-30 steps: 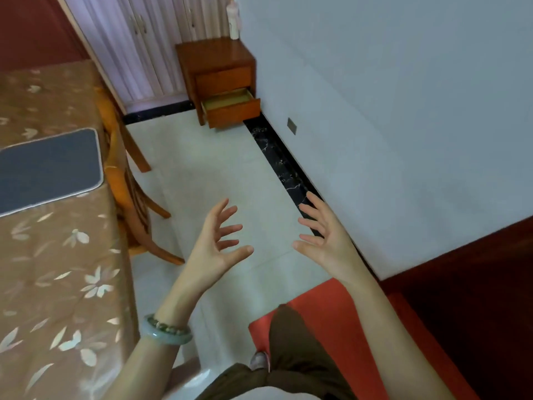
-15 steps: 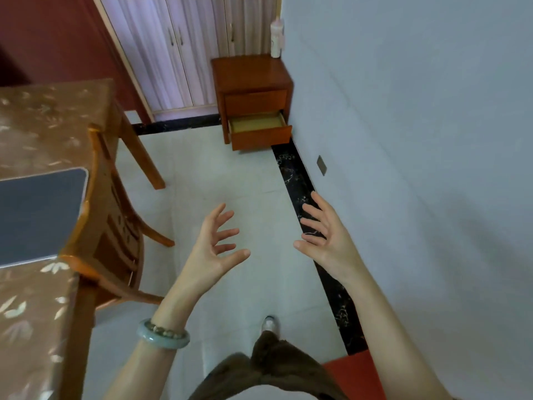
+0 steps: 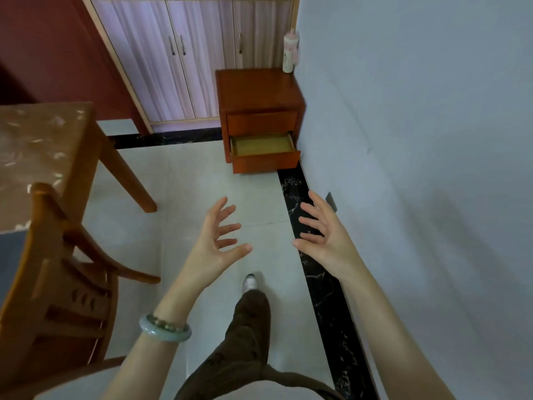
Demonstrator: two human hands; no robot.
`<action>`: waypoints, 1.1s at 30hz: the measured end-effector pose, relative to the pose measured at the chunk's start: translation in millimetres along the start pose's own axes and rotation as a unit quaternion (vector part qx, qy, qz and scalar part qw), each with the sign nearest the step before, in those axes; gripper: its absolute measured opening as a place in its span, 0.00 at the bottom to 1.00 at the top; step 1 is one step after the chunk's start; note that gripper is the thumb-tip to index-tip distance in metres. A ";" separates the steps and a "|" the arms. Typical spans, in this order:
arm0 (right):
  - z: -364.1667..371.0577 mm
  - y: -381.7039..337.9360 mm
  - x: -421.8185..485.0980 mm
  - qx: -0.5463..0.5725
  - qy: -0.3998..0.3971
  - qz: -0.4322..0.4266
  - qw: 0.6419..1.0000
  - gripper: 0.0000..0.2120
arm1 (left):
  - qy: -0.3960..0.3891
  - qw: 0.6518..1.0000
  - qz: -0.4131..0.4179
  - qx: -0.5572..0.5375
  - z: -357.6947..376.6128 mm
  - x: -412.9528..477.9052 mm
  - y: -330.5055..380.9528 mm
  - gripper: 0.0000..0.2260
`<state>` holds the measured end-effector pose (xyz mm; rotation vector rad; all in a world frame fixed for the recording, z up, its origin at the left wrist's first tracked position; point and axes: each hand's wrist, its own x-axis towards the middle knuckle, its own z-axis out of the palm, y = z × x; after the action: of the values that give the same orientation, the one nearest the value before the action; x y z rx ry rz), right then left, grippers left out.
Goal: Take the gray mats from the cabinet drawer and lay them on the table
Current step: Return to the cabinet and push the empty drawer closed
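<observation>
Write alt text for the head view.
Two empty, open hands, left and right, reach toward a small wooden cabinet whose lower drawer stands open. A table and chair stand at left.

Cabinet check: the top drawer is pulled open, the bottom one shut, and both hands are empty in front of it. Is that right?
Not quite. The head view shows the bottom drawer of the cabinet pulled open, and the top drawer shut. The rest holds: the left hand and right hand are both empty, fingers spread, in front of it.
</observation>
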<state>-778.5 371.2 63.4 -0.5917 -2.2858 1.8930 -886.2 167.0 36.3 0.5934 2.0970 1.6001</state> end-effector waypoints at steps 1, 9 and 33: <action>-3.6 -1.8 22.2 -0.004 -0.004 -0.001 1.000 0.41 | 0.002 1.000 0.000 -0.001 -2.6 22.6 0.1 0.40; -33.3 -32.3 191.9 -0.005 -0.010 0.007 1.000 0.42 | 0.015 1.000 -0.001 -0.005 -25.9 199.7 20.4 0.40; -157.1 -57.3 629.3 -0.029 -0.117 0.028 0.992 0.41 | 0.093 0.994 -0.052 -0.003 -14.7 603.0 39.5 0.39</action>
<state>-1316.5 738.0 53.5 -0.4671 -2.4973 2.0257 -1382.5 512.0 29.0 0.3384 2.2151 1.6569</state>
